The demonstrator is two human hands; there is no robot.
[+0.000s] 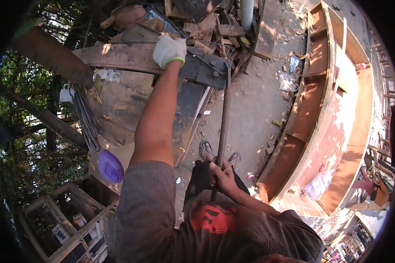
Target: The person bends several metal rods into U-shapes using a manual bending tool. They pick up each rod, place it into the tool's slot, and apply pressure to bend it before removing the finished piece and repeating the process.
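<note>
My left hand (169, 51), in a white knitted glove, is closed at the far side of the workbench (131, 87). A thin metal rod (202, 59) runs out from it across a dark metal plate (210, 75) with round pegs; the glove hides the gripped part. My bare right hand (224, 176) is wrapped around a long rusty metal bar (224, 120) near its lower end, close to my body. The bar's far end reaches the right edge of the plate, beside the pegs.
Scrap wood (215, 33) is heaped behind the bench. Black cable (85, 118) and a purple plastic lid (110, 166) lie at the bench's left. A long wooden frame (311, 101) stands on the right. Litter (288, 82) lies beside it. My sandalled feet are below the bar.
</note>
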